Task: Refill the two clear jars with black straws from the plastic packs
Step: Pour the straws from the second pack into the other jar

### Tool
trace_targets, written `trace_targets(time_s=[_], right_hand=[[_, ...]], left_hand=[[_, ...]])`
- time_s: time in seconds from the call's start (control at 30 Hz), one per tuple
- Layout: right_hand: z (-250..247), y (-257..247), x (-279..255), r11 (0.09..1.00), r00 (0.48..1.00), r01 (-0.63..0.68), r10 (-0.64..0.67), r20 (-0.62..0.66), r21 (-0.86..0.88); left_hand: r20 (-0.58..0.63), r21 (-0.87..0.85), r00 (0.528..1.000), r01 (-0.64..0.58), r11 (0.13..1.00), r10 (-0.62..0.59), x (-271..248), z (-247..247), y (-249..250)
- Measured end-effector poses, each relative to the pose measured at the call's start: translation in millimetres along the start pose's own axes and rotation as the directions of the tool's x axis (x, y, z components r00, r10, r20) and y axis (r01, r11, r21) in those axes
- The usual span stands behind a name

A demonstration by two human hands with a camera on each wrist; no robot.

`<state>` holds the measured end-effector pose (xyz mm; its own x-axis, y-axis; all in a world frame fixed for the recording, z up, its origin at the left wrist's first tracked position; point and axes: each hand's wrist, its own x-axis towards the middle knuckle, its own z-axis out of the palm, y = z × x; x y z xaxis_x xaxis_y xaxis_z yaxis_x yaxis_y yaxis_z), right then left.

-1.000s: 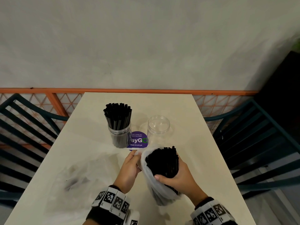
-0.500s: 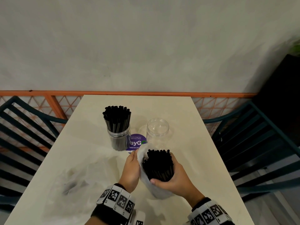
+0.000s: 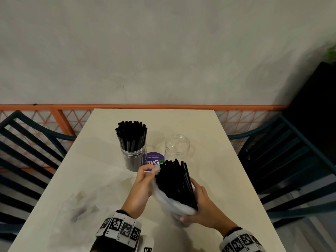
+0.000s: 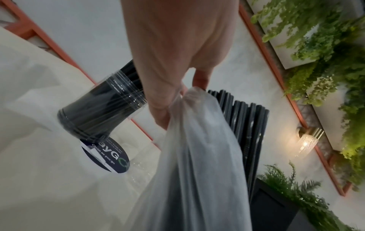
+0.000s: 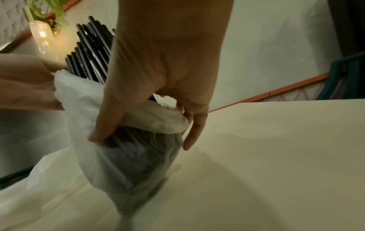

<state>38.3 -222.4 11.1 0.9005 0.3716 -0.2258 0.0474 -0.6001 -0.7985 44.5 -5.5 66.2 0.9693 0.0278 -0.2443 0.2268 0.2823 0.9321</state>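
Observation:
A bundle of black straws (image 3: pixel 174 180) (image 4: pixel 245 125) (image 5: pixel 88 51) sticks out of a thin plastic pack (image 3: pixel 172 206) (image 4: pixel 193 171) (image 5: pixel 122 156) held above the table. My left hand (image 3: pixel 143 180) (image 4: pixel 173 100) pinches the pack's rim on the left. My right hand (image 3: pixel 201 206) (image 5: pixel 142 123) grips the lower part of the pack with the straws inside. Behind them stand a clear jar full of black straws (image 3: pixel 133 151) (image 4: pixel 102 109) and an empty clear jar (image 3: pixel 177 148).
A purple round sticker (image 3: pixel 153 159) (image 4: pixel 106 154) lies on the cream table (image 3: pixel 218 170) between the jars. An empty crumpled plastic pack (image 3: pixel 87 202) lies at the left. Dark teal chairs (image 3: pixel 283 160) flank the table; an orange railing (image 3: pixel 163 106) runs behind.
The plastic has slid down the bundle, baring more of the straws. My right hand has moved lower on the pack. The straws now lean toward the empty jar.

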Motion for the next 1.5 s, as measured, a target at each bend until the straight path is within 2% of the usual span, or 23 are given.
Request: trace_targets(time_s=[0.1,0.23,0.33,0.4,0.47,0.53,0.57,0.63,0.73,0.8,0.9,1.03,1.1,1.17,1.23,1.33,1.4,1.5], right_hand=[[-4,1,0,0.997,0.996,-0.047,0.05,-0.068,0.057],[-10,5,-3,0.992,0.978,-0.119,0.11,-0.179,-0.04],[-12,7,-1,0.991,0.978,-0.129,0.12,-0.169,-0.041],[-14,3,-3,0.993,0.982,-0.115,0.114,-0.151,-0.001],[-15,-1,-4,0.993,0.978,-0.107,0.115,-0.175,0.051],[-16,-1,-5,0.989,0.971,-0.104,0.123,-0.205,0.104],[-16,1,-5,0.986,0.969,-0.101,0.128,-0.214,0.133],[-16,5,-6,0.974,0.966,-0.089,0.136,-0.221,0.21],[-14,5,-11,0.939,0.973,-0.038,0.114,-0.203,0.342],[-14,2,-14,0.91,0.979,0.007,0.078,-0.189,0.415],[-14,-2,-13,0.88,0.963,0.043,0.089,-0.253,0.472],[-12,-1,-6,0.882,0.904,0.015,0.19,-0.384,0.471],[-9,0,-4,0.906,0.885,-0.004,0.2,-0.42,0.424],[-6,-2,-4,0.921,0.874,-0.005,0.193,-0.447,0.389],[-7,-7,-6,0.932,0.892,0.018,0.149,-0.426,0.363],[-10,-12,-11,0.905,0.979,0.024,0.065,-0.195,0.424],[-10,-15,-14,0.87,0.994,-0.021,0.073,-0.085,0.492],[-10,-18,-12,0.885,0.979,-0.034,0.122,-0.161,0.464]], left_hand=[[0.04,-0.075,0.999,-0.01,0.997,0.013,3,-2,-2],[0.028,-0.095,0.997,-0.073,0.993,0.076,1,1,-6],[-0.012,-0.117,0.996,-0.087,0.989,0.086,0,5,-10],[0.039,-0.158,0.997,-0.06,0.986,0.067,-3,3,-11],[0.174,-0.16,0.984,-0.018,0.987,0.046,-7,-3,-9],[0.276,-0.005,0.961,-0.038,0.999,0.038,-10,-10,-7],[0.285,0.108,0.958,-0.069,0.992,0.036,-12,-11,-7],[0.205,0.255,0.976,-0.12,0.959,0.068,-13,-10,-7],[0.035,0.267,0.984,-0.179,0.947,0.176,-12,-4,-10],[-0.02,0.272,0.977,-0.199,0.942,0.212,-10,-1,-12],[-0.002,0.354,0.964,-0.247,0.902,0.265,-9,-1,-19],[0.029,0.602,0.933,-0.302,0.739,0.358,-17,4,-29],[0.057,0.625,0.919,-0.337,0.704,0.39,-22,11,-30],[0.074,0.609,0.916,-0.355,0.709,0.395,-26,16,-30],[0.073,0.603,0.9,-0.383,0.7,0.429,-27,17,-28],[0.077,0.621,0.859,-0.439,0.649,0.507,-27,18,-25],[0.091,0.636,0.842,-0.46,0.62,0.531,-26,20,-26],[0.121,0.657,0.841,-0.466,0.593,0.527,-25,22,-32]])
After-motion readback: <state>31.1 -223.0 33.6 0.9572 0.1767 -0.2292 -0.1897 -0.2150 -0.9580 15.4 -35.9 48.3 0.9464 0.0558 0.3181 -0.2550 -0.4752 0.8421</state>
